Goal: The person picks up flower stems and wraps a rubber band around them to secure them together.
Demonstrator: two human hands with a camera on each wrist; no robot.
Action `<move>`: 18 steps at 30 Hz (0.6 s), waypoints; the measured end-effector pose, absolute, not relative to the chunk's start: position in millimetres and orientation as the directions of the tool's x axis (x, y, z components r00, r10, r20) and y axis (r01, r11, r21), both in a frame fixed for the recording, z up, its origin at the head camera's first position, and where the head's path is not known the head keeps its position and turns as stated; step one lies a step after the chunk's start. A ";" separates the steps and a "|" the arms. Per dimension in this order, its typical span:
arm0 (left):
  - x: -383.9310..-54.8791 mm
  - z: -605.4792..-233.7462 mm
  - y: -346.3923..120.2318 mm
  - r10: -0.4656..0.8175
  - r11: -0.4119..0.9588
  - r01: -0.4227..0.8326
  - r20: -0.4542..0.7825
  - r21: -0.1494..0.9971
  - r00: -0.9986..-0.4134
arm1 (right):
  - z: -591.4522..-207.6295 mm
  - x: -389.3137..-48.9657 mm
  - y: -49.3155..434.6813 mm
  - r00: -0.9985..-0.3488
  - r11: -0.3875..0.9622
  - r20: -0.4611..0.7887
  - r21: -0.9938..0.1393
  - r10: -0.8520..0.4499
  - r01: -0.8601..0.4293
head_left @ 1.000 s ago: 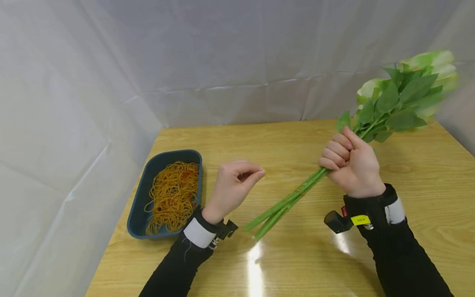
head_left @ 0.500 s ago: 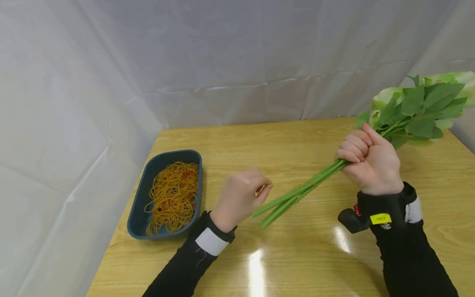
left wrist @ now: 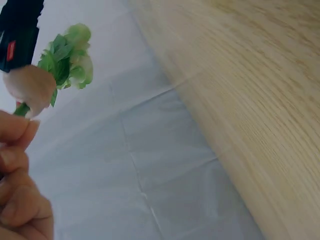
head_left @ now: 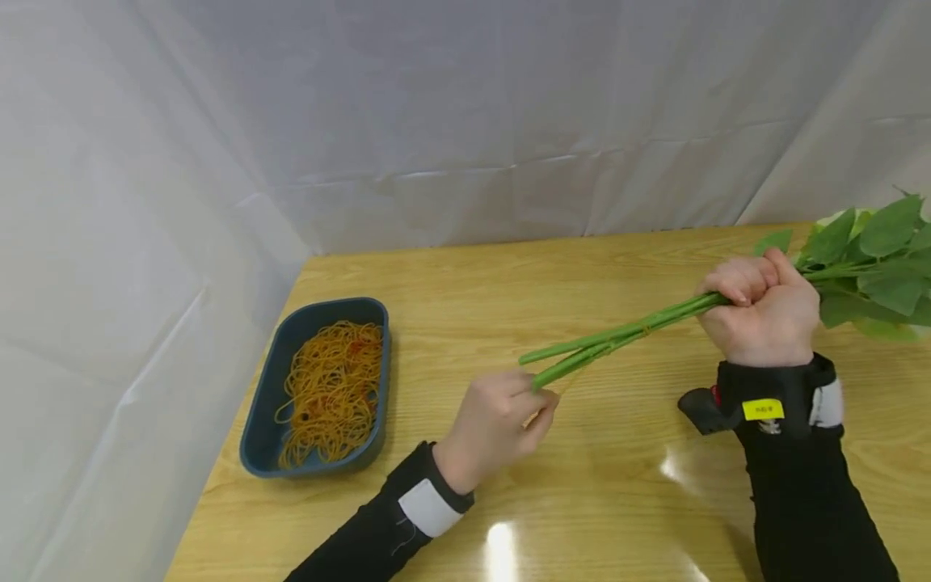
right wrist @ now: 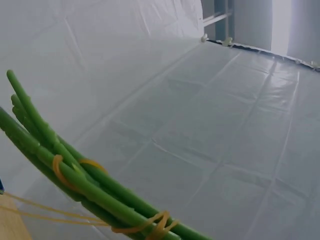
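My right hand (head_left: 756, 311) grips a bunch of green stems (head_left: 618, 333) in its fist, held nearly level above the wooden table (head_left: 625, 501). The leaves (head_left: 873, 259) stick out to the right, partly cut off by the frame edge. A yellow rubber band (right wrist: 75, 175) is wound round the stems, and thin strands of it stretch away to the lower left. My left hand (head_left: 534, 404) sits just under the cut stem ends with curled fingers, pinching the stretched band (head_left: 563, 381). In the left wrist view I see only my fingertips (left wrist: 17, 135) and the far bunch (left wrist: 67, 55).
A dark blue tray (head_left: 254, 428) holding several loose orange rubber bands (head_left: 330, 388) stands at the table's left side. White sheeting (head_left: 465, 121) closes off the back and the left. The bare tabletop (left wrist: 250, 75) stretches in front of and between my arms.
My right hand swung the bunch to the right and lowered it to nearly level. My left hand moved right and nearer to me, ending under the stem ends.
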State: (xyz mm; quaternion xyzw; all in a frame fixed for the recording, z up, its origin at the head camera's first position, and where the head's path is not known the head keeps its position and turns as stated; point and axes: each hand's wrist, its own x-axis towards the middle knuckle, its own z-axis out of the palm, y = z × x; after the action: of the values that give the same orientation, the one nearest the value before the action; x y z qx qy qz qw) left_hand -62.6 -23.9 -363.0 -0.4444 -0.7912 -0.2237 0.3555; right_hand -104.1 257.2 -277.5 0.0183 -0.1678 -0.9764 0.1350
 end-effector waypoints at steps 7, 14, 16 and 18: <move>-53.3 -353.0 -24.4 0.567 0.468 0.865 0.812 -0.182 -0.136 | -278.0 -111.0 260.1 -0.981 -0.946 -0.042 0.275 -0.188 0.169; -53.3 -351.6 -30.3 0.578 0.443 0.869 0.811 -0.222 -0.088 | -276.3 -114.3 262.8 -0.983 -0.965 -0.076 0.215 -0.169 0.149; -53.5 -351.8 -31.7 0.589 0.446 0.860 0.805 -0.249 -0.072 | -275.8 -115.0 263.2 -0.984 -0.971 -0.088 0.193 -0.158 0.139; -53.8 -352.3 -33.5 0.606 0.443 0.853 0.793 -0.277 -0.057 | -275.7 -115.3 263.7 -0.986 -0.978 -0.093 0.166 -0.139 0.123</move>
State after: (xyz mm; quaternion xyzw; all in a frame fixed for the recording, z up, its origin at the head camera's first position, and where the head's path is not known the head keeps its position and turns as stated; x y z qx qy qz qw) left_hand -53.8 -33.5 -352.3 -0.5106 -0.7143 -0.1343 0.4594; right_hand -115.3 263.7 -275.7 0.0520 -0.0800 -0.9932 0.0660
